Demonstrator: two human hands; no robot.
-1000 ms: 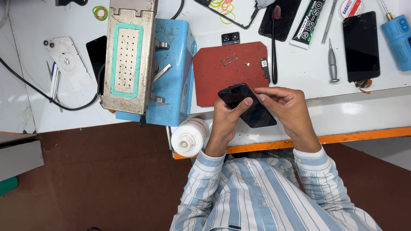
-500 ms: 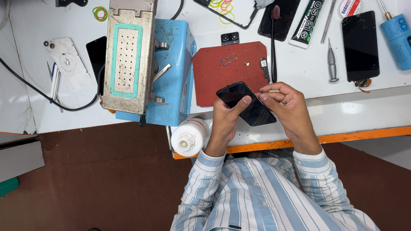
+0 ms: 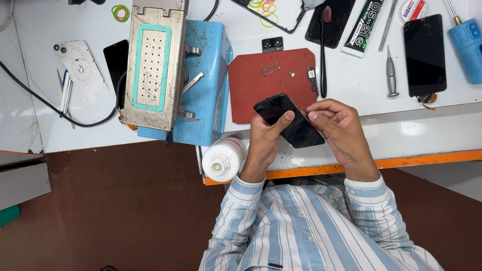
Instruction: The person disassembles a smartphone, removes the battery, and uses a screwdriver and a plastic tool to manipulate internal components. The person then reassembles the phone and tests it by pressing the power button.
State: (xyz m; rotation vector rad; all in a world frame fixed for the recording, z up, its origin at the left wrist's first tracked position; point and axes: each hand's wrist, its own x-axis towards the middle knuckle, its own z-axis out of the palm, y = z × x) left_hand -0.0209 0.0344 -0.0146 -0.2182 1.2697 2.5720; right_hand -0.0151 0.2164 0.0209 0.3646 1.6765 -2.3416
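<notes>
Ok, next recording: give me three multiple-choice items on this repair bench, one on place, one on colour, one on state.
1. Where does the white plastic bottle stand?
A. beside the left hand
B. on the red mat
C. beside the blue tool

2. What colour is the flat work mat?
A. green
B. red
C. yellow

3. How is the black slab phone held?
A. lying untouched
B. left hand only
C. in both hands

Key: 1 A, it stands by the left hand at the table edge; 2 B, its surface is red; 3 C, the right hand pinches its edge too.
</notes>
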